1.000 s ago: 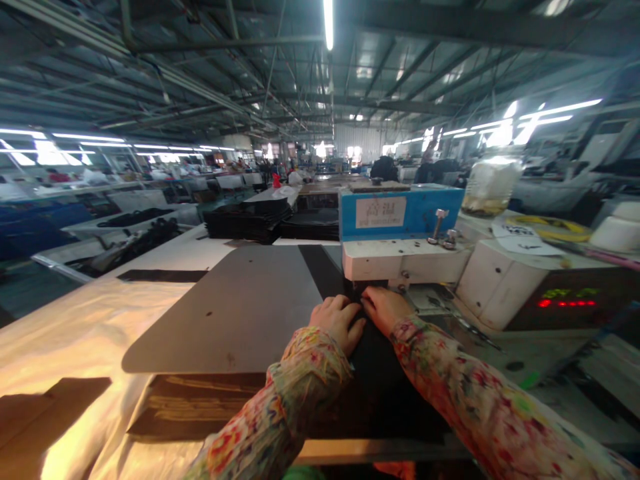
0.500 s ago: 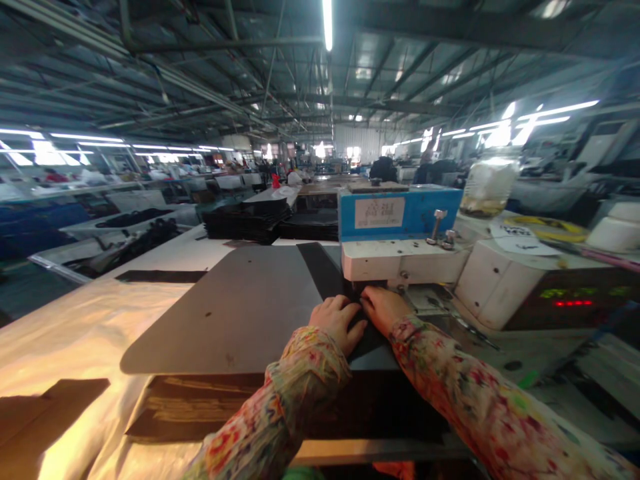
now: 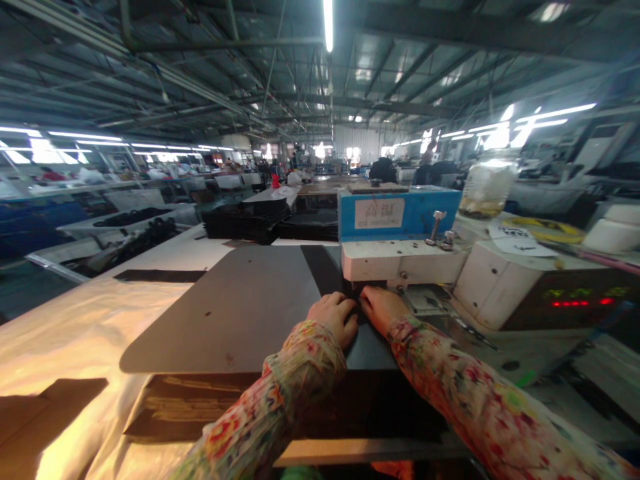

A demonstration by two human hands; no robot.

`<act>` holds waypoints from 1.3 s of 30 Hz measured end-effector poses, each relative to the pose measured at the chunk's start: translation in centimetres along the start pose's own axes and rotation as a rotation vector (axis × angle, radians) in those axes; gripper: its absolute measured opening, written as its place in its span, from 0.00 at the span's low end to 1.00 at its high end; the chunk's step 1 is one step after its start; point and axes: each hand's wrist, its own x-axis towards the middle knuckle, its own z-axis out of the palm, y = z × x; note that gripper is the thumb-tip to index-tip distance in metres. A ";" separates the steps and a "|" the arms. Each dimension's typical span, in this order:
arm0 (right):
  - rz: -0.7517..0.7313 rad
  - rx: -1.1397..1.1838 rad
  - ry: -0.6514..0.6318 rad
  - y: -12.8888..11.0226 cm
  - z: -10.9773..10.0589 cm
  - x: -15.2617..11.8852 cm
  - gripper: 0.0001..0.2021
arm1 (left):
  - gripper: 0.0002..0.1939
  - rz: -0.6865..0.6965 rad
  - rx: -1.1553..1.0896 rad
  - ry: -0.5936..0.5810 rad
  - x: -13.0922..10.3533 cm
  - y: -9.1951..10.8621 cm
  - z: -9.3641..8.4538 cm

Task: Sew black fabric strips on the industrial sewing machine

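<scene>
My left hand [image 3: 334,315] and right hand [image 3: 381,308] lie side by side, fingers pressed down on a black strip [image 3: 325,270] just under the head of the sewing machine [image 3: 400,230]. The strip runs away across a grey board [image 3: 240,313] on the worktop [image 3: 75,327]. Black stacks [image 3: 250,220] sit farther back.

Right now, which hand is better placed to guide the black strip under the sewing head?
Probably the right hand: it lies nearest the sewing head, on the black strip.
</scene>
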 end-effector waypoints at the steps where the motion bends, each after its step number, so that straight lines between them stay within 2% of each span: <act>1: 0.002 -0.004 -0.001 0.0 0.0 0.0 0.07 | 0.14 -0.001 0.004 -0.002 0.1 -0.1 0.0; 11: 0.002 -0.039 0.005 -0.3 -0.3 0.1 0.07 | 0.12 -0.023 0.082 -0.076 1.1 -0.8 -0.2; 19: -0.018 -0.037 0.020 -0.3 -0.2 0.0 0.08 | 0.12 -0.063 0.184 -0.074 2.2 -1.6 -0.1; 25: -0.081 0.008 0.038 0.1 0.0 -0.9 0.08 | 0.14 -0.108 0.226 -0.103 3.6 -4.1 0.2; 31: -0.212 0.270 0.157 1.0 0.3 -4.1 0.09 | 0.13 -0.123 0.305 -0.251 4.4 -7.3 -0.9; 36: -0.239 0.333 0.213 1.1 0.4 -4.9 0.09 | 0.18 -0.078 0.394 -0.423 5.4 -6.6 -1.5; 39: -0.245 0.335 0.223 1.0 0.5 -4.7 0.09 | 0.18 -0.080 0.420 -0.482 5.9 -5.8 -1.5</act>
